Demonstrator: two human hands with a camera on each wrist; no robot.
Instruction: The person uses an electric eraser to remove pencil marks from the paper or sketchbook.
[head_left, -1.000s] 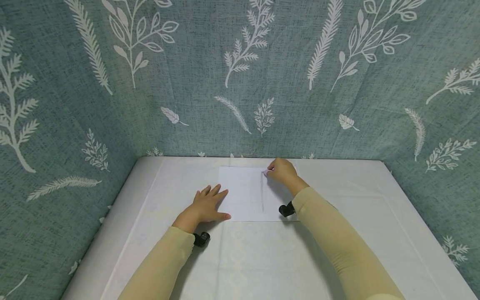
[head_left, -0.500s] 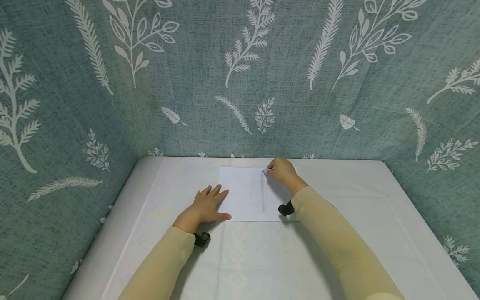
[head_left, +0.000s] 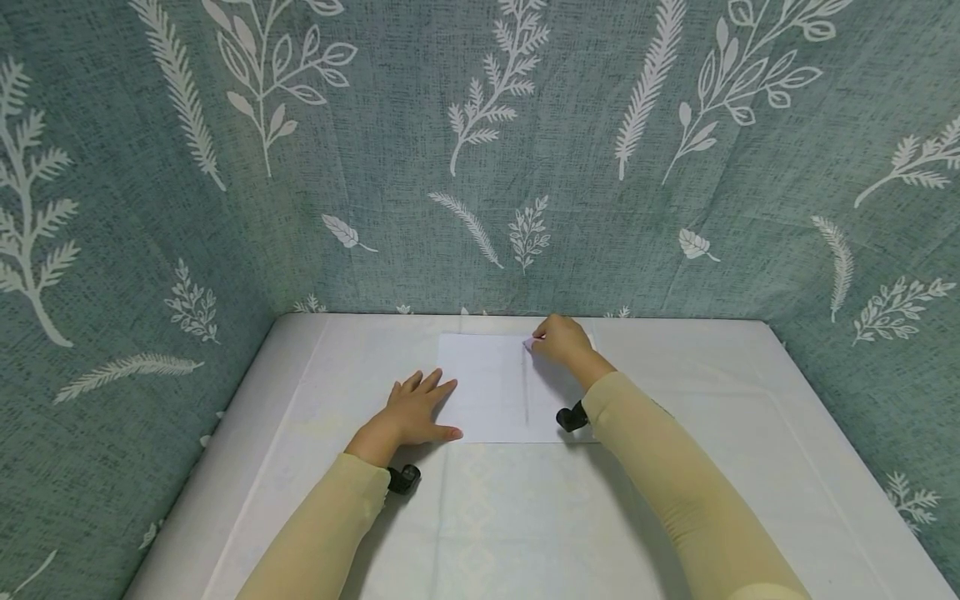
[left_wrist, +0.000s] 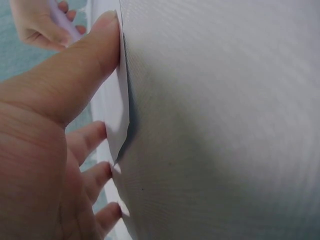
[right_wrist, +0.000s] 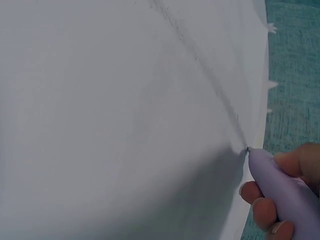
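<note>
A white sheet of paper [head_left: 487, 396] lies flat near the table's far edge. My left hand [head_left: 408, 417] rests with fingers spread on its left side. In the left wrist view, the thumb [left_wrist: 92, 60] is on the paper's near edge, which stands slightly off the cloth. My right hand [head_left: 564, 340] grips a light purple, rounded pen-like tool [right_wrist: 282, 187] with a small dark tip; its exact kind is unclear. The tip touches the paper close to the far edge, at the end of a smudgy grey line [right_wrist: 207, 70]. This line runs toward the near side.
A white cloth [head_left: 517, 517] covers the table around the paper. Behind it and at both sides hangs a green leaf-patterned curtain [head_left: 390, 167]. Black wrist cameras are strapped at both sleeve cuffs.
</note>
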